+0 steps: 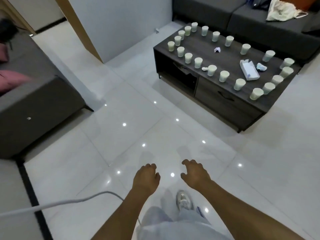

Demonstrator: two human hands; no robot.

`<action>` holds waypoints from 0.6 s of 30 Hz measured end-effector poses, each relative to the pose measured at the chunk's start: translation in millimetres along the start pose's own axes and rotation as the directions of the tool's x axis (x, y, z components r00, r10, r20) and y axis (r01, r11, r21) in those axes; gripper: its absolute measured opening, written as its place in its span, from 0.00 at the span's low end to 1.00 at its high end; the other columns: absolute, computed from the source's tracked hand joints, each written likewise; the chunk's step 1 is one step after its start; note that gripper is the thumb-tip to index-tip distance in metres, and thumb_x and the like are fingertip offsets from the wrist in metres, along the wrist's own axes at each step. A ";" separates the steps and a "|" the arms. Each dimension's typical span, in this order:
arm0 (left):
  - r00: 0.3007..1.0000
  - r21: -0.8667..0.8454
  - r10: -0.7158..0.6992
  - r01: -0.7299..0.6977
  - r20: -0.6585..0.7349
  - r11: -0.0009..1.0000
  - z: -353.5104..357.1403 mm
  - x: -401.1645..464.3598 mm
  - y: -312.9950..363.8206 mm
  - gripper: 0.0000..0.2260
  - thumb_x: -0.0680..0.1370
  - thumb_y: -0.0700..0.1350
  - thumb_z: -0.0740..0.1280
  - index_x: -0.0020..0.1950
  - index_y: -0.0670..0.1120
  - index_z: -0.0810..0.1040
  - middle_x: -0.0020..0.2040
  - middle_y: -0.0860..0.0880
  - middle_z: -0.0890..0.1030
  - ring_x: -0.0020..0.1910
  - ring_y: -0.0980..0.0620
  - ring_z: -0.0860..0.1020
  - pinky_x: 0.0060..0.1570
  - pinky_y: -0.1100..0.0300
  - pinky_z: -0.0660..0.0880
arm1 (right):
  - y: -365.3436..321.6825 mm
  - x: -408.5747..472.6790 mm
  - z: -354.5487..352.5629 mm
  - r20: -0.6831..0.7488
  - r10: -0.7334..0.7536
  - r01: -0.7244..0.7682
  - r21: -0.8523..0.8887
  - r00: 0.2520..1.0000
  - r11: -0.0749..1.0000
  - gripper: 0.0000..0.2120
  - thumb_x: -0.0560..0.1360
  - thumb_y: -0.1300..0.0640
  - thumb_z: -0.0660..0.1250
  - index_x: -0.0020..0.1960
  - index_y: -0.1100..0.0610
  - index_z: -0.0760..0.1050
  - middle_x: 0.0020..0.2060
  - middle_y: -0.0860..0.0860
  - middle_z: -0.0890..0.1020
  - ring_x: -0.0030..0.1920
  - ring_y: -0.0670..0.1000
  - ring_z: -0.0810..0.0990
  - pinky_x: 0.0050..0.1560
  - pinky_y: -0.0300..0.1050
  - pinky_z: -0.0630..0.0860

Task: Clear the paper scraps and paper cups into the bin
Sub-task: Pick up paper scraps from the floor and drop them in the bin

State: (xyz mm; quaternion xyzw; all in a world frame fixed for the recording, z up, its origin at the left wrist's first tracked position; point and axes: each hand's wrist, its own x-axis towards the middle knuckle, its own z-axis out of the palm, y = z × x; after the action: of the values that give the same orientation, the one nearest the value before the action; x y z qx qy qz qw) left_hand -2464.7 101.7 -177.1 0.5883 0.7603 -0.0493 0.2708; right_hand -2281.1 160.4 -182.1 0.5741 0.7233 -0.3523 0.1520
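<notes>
Several pale paper cups [212, 70] stand upright in a ring along the edges of a dark coffee table [230, 108] at the upper right. Crumpled paper scraps lie among them: a white one [217, 49] near the middle, a bluish one [261, 67] to the right, a small one [205, 68] against a front cup. A white tissue box [249, 70] lies on the table too. My left hand [146, 177] and my right hand [194, 174] hang over the floor well short of the table, fingers loosely curled and holding nothing. No bin is in view.
A grey sofa [38, 101] with pink cushions stands at the left, another dark sofa [259, 18] behind the table with a white bag [282, 11] on it. A white cable [69, 201] crosses the glossy tiled floor at the lower left. My shoe [184, 200] shows below.
</notes>
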 end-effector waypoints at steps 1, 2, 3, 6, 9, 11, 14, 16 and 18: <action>1.000 -0.020 -0.012 0.012 -0.006 1.000 -11.0 14.3 -2.1 0.16 0.80 0.49 0.55 0.65 0.45 0.70 0.58 0.47 0.76 0.57 0.49 0.74 0.53 0.58 0.72 | -5.1 15.9 -13.3 0.006 -0.001 0.001 -0.013 1.000 1.000 0.24 0.79 0.50 0.60 0.73 0.52 0.61 0.65 0.54 0.70 0.63 0.57 0.70 0.61 0.50 0.72; 1.000 -0.035 -0.025 0.024 -0.012 0.999 -21.2 29.0 -5.8 0.16 0.80 0.49 0.55 0.65 0.45 0.71 0.58 0.48 0.76 0.57 0.49 0.74 0.53 0.58 0.72 | -11.4 32.6 -25.6 0.012 -0.003 0.003 -0.025 1.000 1.000 0.24 0.79 0.50 0.60 0.73 0.52 0.61 0.65 0.54 0.70 0.63 0.57 0.70 0.61 0.49 0.72; 0.999 -0.045 -0.038 0.037 -0.014 0.998 -31.1 44.1 -10.4 0.16 0.80 0.49 0.55 0.65 0.45 0.70 0.58 0.48 0.76 0.57 0.49 0.74 0.53 0.58 0.72 | -19.1 49.7 -37.1 0.018 -0.007 0.008 -0.040 1.000 0.999 0.24 0.79 0.50 0.60 0.73 0.52 0.61 0.65 0.54 0.70 0.63 0.57 0.70 0.61 0.49 0.72; 0.996 -0.095 -0.083 0.080 -0.028 0.992 -62.2 92.9 -30.5 0.15 0.80 0.49 0.56 0.64 0.46 0.71 0.58 0.48 0.76 0.57 0.49 0.75 0.52 0.59 0.71 | -51.4 105.7 -65.9 0.040 -0.034 0.037 -0.068 0.999 0.997 0.24 0.79 0.50 0.60 0.73 0.52 0.61 0.65 0.54 0.70 0.64 0.57 0.70 0.61 0.50 0.72; 0.993 -0.139 -0.104 0.096 -0.049 0.986 -93.3 149.0 -59.8 0.14 0.80 0.49 0.57 0.62 0.46 0.73 0.57 0.48 0.76 0.55 0.50 0.76 0.48 0.63 0.69 | -95.6 167.9 -91.2 0.041 -0.058 0.061 -0.067 0.997 0.996 0.24 0.78 0.50 0.60 0.72 0.52 0.61 0.65 0.54 0.70 0.64 0.57 0.69 0.61 0.50 0.72; 0.992 -0.133 -0.113 0.104 -0.056 0.986 -119.8 192.2 -81.7 0.14 0.80 0.49 0.57 0.63 0.46 0.72 0.58 0.48 0.76 0.57 0.50 0.75 0.50 0.62 0.69 | -128.7 210.5 -108.5 0.033 -0.072 0.073 -0.054 0.997 0.996 0.24 0.78 0.50 0.61 0.72 0.52 0.62 0.66 0.54 0.69 0.64 0.57 0.69 0.60 0.50 0.72; 0.993 -0.110 -0.105 0.098 -0.055 0.989 -165.2 259.9 -115.5 0.15 0.81 0.50 0.56 0.65 0.46 0.71 0.59 0.48 0.76 0.59 0.49 0.73 0.53 0.60 0.70 | -176.8 272.8 -137.7 0.038 -0.077 0.079 -0.056 0.996 0.995 0.24 0.78 0.50 0.61 0.72 0.52 0.61 0.66 0.54 0.70 0.64 0.57 0.70 0.60 0.50 0.72; 0.994 -0.122 -0.097 0.090 -0.055 0.988 -198.5 298.2 -136.5 0.15 0.81 0.49 0.57 0.66 0.46 0.70 0.59 0.47 0.76 0.59 0.49 0.74 0.54 0.59 0.71 | -207.9 309.6 -158.6 0.045 -0.059 0.061 -0.062 0.997 0.996 0.24 0.78 0.50 0.61 0.72 0.53 0.61 0.65 0.54 0.70 0.64 0.57 0.70 0.60 0.51 0.73; 0.994 -0.124 -0.093 0.085 -0.058 0.989 -231.1 333.8 -155.5 0.15 0.80 0.50 0.57 0.65 0.46 0.71 0.58 0.48 0.76 0.58 0.49 0.74 0.53 0.58 0.71 | -237.1 343.4 -179.4 0.043 -0.056 0.058 -0.057 0.998 0.997 0.24 0.78 0.50 0.61 0.72 0.53 0.61 0.65 0.54 0.70 0.64 0.57 0.70 0.60 0.51 0.73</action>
State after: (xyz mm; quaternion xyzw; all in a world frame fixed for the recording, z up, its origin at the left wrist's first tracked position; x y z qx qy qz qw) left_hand -2743.6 435.3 -175.7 0.5374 0.7957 0.0038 0.2792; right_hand -2571.5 509.6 -190.6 0.5413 0.7459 -0.3473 0.1734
